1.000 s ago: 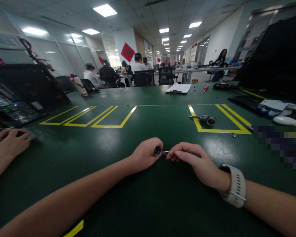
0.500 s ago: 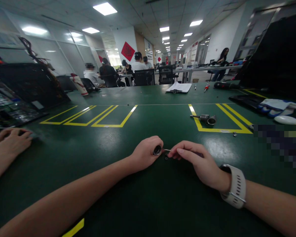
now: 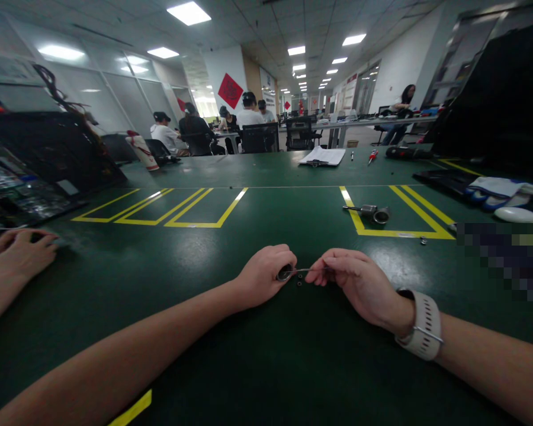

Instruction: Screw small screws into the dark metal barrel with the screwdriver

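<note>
My left hand (image 3: 266, 275) is closed around a round, hollow metal part (image 3: 284, 272), its dark opening facing up toward me. From the right, my right hand (image 3: 353, 278), with a pale watch strap on the wrist, pinches a thin metal rod (image 3: 304, 270). The rod's far end reaches the opening of the metal part; how deep it goes I cannot make out. Fingers hide the rod's other end, so its kind is unclear. Just below the rod, two tiny dark ring-shaped pieces (image 3: 299, 283) lie on the green table (image 3: 266, 367).
A metal assembly with a shaft and round cup (image 3: 373, 214) lies within yellow tape at right, near a small nut-like piece (image 3: 423, 241). A clipboard (image 3: 322, 157), red pen (image 3: 373, 156) and gloves (image 3: 493, 189) lie farther back. Another person's hands (image 3: 20, 254) are at left.
My right hand has turned and shifted slightly, with more of the rod showing. The metal part in my left hand has tilted a little, and the rod's end now meets its opening.
</note>
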Available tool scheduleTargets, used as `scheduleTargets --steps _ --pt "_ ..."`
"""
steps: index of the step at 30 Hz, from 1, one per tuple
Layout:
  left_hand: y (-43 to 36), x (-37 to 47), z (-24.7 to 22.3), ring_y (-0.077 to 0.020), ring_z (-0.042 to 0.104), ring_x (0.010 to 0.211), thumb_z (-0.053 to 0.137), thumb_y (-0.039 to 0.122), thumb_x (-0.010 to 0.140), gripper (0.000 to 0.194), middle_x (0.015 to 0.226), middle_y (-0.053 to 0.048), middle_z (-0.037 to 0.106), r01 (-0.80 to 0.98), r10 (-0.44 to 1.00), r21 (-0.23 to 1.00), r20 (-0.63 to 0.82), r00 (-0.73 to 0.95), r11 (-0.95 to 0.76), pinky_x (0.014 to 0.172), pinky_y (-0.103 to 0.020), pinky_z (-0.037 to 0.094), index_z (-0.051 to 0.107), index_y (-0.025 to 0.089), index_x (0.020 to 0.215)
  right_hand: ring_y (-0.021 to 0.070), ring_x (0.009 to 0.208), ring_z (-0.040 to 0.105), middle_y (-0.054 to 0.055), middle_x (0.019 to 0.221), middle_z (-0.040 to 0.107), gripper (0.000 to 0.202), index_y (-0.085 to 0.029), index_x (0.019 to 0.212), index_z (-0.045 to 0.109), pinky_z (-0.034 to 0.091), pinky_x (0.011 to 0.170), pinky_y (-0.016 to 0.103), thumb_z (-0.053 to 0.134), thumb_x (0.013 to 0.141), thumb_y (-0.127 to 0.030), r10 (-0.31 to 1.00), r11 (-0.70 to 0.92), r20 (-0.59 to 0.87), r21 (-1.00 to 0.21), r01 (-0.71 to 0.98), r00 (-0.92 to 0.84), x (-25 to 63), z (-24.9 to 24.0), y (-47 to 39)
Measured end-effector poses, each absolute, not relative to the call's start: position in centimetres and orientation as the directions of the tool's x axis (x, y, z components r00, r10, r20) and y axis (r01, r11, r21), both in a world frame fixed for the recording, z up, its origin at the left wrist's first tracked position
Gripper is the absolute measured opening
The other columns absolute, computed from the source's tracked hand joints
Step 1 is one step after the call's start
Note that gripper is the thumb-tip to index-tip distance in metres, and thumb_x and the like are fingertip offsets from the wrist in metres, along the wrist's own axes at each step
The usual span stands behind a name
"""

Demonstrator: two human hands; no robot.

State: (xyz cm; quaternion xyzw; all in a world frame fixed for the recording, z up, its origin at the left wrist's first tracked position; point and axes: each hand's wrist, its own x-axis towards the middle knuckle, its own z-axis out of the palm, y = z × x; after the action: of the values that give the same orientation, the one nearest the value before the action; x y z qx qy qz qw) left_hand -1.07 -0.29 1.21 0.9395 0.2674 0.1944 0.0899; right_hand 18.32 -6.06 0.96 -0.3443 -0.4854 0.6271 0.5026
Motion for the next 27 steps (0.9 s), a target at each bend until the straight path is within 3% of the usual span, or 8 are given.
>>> scheduleTargets --steps 10,27 --pt "-0.15 -0.98 0.89 -0.0112 0.046 0.064 0.05 0.018 0.082 0.008 0.072 0.0 0.05 0.528 0.601 0.288 0.327 0.729 -0.799 0.058 -0.024 0.034 0.049 0.016 0.074 0.0141 0.063 0.056 0.006 0.067 0.067 0.022 -0.014 0.065 0.065 0.04 0.062 0.028 0.048 0.079 -0.017 0.974 0.006 0.074 -0.952 -0.305 -0.212 18.27 0.97 -6.22" --pt "-0.26 -0.95 0.89 -0.0123 0.049 0.067 0.053 0.021 0.08 0.006 0.075 0.001 0.053 0.593 0.69 0.358 0.307 0.655 -0.722 0.059 -0.025 0.038 0.05 0.017 0.077 0.0142 0.058 0.051 0.001 0.057 0.057 0.026 -0.018 0.059 0.059 0.037 0.06 0.03 0.051 0.08 -0.031 0.997 0.038 0.052 -0.974 -0.223 -0.057 18.14 1.12 -6.1"
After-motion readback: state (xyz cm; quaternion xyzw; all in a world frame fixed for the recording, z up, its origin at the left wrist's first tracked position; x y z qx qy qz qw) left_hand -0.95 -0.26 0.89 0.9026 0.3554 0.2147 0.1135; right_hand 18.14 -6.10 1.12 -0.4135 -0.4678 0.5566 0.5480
